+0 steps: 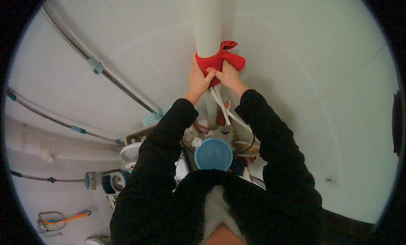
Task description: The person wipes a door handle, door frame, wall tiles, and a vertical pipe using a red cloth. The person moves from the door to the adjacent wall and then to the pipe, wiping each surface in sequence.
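A red cloth (207, 63) is wrapped around a thick white pipe (207, 29) that stands upright along the wall. My left hand (197, 79) presses the cloth against the pipe's left side. On the other side, my right hand (229, 75) grips the cloth, its fingers partly hidden behind a fold. The two thumbs meet at the front. Loose, bunched ends of the cloth stick out to the right of the pipe. Just below my hands, thin white strips (221, 105) hang down and cross.
A round blue basin (213, 154) lies below, close to my body, amid mixed clutter. Metal poles (120, 83) with pale blue fittings lean along the left wall. A white bowl-like vessel (130, 152) sits at left; a small hook (328, 181) is on the right wall.
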The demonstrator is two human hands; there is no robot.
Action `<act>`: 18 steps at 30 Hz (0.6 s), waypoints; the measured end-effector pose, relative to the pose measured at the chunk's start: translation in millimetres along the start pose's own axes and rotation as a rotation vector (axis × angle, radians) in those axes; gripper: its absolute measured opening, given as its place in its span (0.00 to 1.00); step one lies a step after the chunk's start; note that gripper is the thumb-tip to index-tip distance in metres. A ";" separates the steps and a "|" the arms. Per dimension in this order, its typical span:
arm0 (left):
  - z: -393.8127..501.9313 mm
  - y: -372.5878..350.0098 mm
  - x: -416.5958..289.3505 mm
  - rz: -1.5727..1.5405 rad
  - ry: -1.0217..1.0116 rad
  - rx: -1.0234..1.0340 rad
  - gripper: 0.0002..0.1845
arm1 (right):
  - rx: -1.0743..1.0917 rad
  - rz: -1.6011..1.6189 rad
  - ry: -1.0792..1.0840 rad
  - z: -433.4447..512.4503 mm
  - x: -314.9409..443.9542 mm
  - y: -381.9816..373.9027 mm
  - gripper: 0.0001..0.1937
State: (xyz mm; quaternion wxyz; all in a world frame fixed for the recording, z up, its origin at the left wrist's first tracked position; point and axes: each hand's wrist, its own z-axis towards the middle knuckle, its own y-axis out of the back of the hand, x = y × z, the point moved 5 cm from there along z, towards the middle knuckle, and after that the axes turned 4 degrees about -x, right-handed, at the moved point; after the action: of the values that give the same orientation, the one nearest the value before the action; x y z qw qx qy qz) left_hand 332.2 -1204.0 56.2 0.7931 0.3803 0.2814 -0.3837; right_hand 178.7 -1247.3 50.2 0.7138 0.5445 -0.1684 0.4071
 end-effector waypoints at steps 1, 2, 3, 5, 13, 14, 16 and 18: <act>-2.7 -0.4 2.9 0.013 0.044 0.014 0.52 | -0.015 0.012 0.029 -3.2 -0.5 2.3 0.42; -3.5 0.8 0.9 -0.058 -0.006 0.024 0.51 | -0.029 0.017 0.049 -6.7 -0.7 5.4 0.40; -2.0 2.4 -0.8 -0.127 -0.042 0.046 0.49 | -0.061 0.033 0.079 -11.5 -0.1 10.4 0.38; 2.5 8.5 0.7 -0.155 -0.040 0.136 0.47 | -0.056 0.004 0.080 -21.4 -1.5 18.0 0.34; 36.6 50.6 -33.8 0.100 -0.172 0.170 0.45 | -0.408 0.540 -0.377 -95.1 -51.3 85.3 0.22; 38.7 48.0 -45.7 0.034 -0.244 0.166 0.44 | -0.431 0.469 -0.317 -97.1 -49.1 87.5 0.22; 43.9 32.3 -44.4 -0.144 0.068 0.182 0.50 | -0.492 0.356 -0.231 -94.2 -40.3 86.0 0.22; 50.5 18.1 -42.3 -0.269 0.187 0.110 0.51 | -0.436 0.396 -0.045 -71.6 -17.9 65.8 0.23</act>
State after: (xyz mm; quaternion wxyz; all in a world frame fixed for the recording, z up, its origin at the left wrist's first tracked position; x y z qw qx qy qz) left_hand 331.7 -1221.1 122.3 0.6832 0.4160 0.3807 -0.4641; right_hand 102.9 -1183.9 55.0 0.7167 0.3437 -0.3708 0.4803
